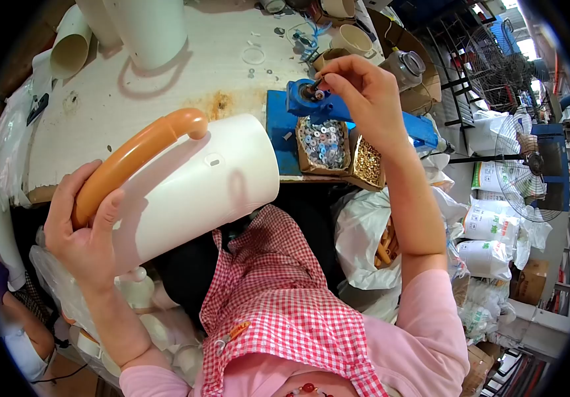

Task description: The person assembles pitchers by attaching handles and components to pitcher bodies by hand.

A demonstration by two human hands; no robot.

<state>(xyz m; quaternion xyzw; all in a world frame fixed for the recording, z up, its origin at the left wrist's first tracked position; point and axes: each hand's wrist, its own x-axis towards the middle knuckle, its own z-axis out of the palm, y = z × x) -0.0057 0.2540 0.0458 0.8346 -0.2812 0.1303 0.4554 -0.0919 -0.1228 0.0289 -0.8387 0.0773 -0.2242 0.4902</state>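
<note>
The white cylinder (185,192) is seen at centre left of the frame, lying aslant with its far end at the bench (232,73) edge, and along its upper side the orange handle (132,155) is held. As judged from how things lie, the handle has been brought to the cylinder, but the joining at its upper end is not done: the slot (213,160) in the wall is uncovered, and whether that end touches the wall cannot be told. The lower end is hidden by the left hand (83,231), so its state cannot be told either. The fingers of that hand are wrapped around the handle's lower part, which lies between thumb and palm, the cylinder being just beside them. At the upper centre right, the fingers of the right hand (367,99), well apart from the handle, are pinched together on a small dark piece (314,85) at the head of the blue tool (295,99). Below that head, grey washers (324,142) and brass-coloured pieces (367,161) are kept in boxes; farther out, white cylinders are stood at the upper left.
</note>
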